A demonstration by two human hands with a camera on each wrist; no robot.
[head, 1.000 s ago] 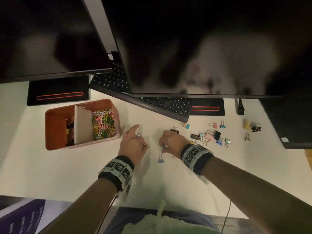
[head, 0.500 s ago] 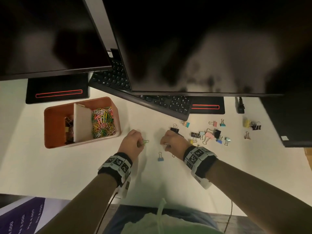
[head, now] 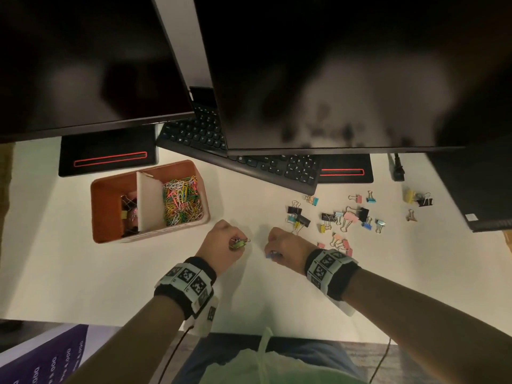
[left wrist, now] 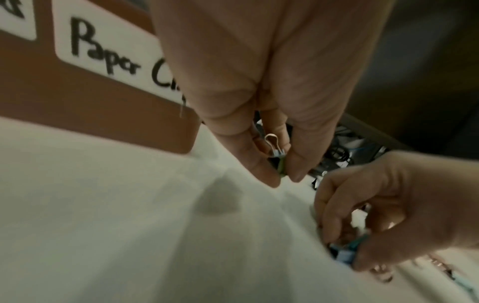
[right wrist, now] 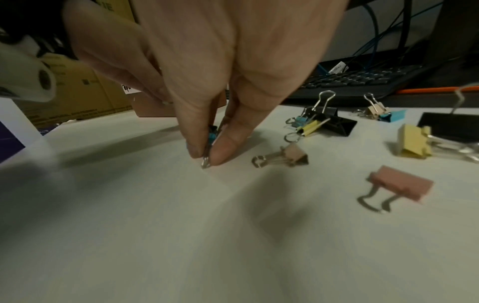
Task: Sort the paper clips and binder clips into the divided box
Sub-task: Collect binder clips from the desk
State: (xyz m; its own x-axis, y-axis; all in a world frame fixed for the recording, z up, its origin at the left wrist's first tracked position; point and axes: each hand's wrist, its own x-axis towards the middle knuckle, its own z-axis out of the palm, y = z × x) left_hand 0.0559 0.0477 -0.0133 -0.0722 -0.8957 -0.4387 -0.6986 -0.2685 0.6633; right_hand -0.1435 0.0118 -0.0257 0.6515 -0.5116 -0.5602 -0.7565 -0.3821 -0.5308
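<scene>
Two small binder clips are being pinched, a green one (head: 238, 243) by the left hand (head: 221, 243) and a blue one (head: 272, 254) by the right hand (head: 286, 246), and are best carried leftward over the orange divided box (head: 108, 195) into its far-left compartment.

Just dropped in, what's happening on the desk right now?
A person is sorting clips into a divided box. Its right compartment holds the coloured paper clips; a few binder clips lie in the left one. The left hand pinches a green binder clip, and the right hand pinches a blue binder clip just above the desk. A scatter of loose binder clips lies unsorted to the right.
</scene>
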